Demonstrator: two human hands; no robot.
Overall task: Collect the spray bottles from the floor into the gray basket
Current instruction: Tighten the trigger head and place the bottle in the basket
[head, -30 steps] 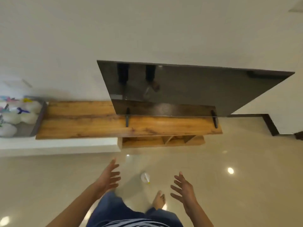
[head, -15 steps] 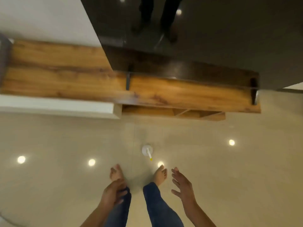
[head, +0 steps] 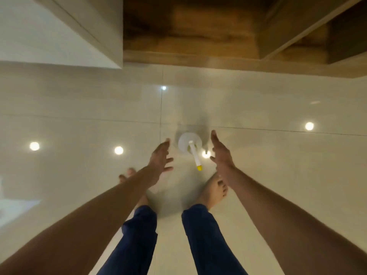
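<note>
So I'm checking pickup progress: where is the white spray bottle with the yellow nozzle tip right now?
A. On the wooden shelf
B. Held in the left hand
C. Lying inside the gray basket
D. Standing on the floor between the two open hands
D: the spray bottle stands on the glossy floor, with the left hand and right hand open on either side, neither touching it.

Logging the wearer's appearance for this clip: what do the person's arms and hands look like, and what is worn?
Both forearms are bare as far as the frame shows, no sleeves in view. The left hand and right hand wear no gloves; no rings, watch or bands are visible, though the picture is blurred. Dark blue trousers; bare feet.
</note>
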